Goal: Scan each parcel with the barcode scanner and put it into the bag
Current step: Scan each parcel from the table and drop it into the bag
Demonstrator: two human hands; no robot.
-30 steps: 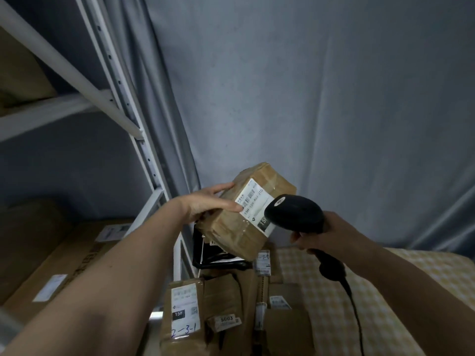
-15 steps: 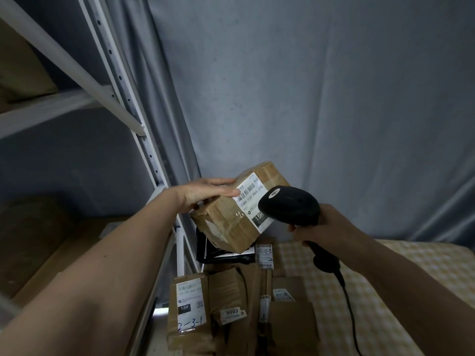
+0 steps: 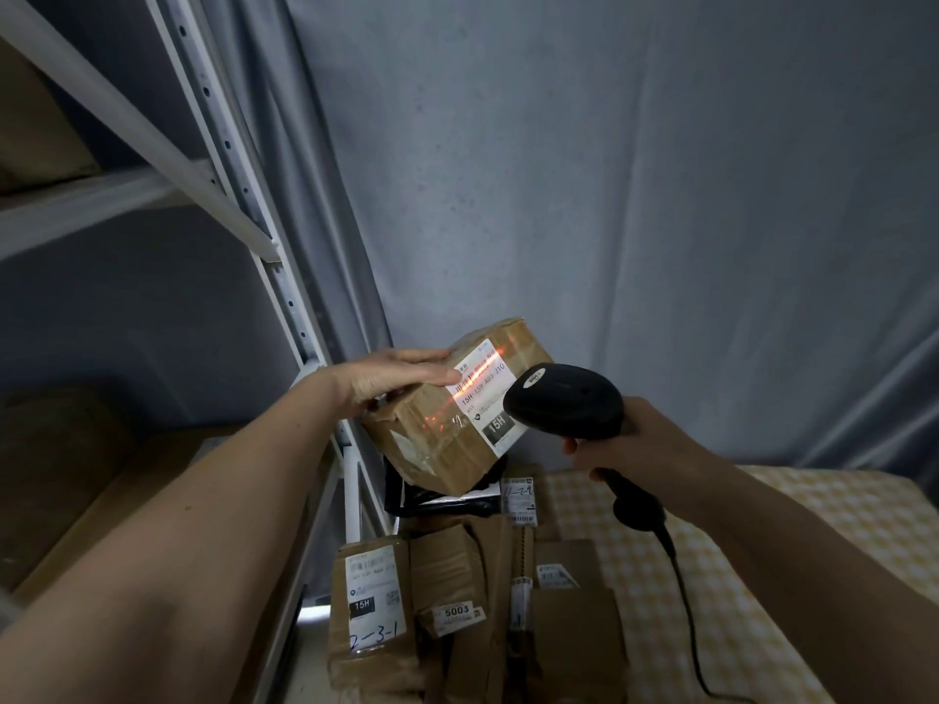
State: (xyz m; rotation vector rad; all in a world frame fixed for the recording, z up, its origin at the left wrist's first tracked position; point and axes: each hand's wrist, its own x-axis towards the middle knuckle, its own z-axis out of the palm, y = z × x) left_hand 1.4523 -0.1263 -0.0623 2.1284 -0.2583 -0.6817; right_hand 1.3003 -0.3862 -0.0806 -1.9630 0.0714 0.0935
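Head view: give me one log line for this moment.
step: scanning | left hand: holds box | right hand: grips scanner | red beam across label | bag: unseen

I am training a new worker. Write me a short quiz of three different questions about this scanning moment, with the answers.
1. True or false: the red scan line falls across the white label of the held parcel.
2. Which hand holds the barcode scanner? A) left B) right C) neither
3. Fill in: the scanner's cable runs over a yellow checked ____.

Key
1. True.
2. B: the right hand grips its handle, while the left hand holds the parcel from above.
3. Cloth, beside the waiting parcels.
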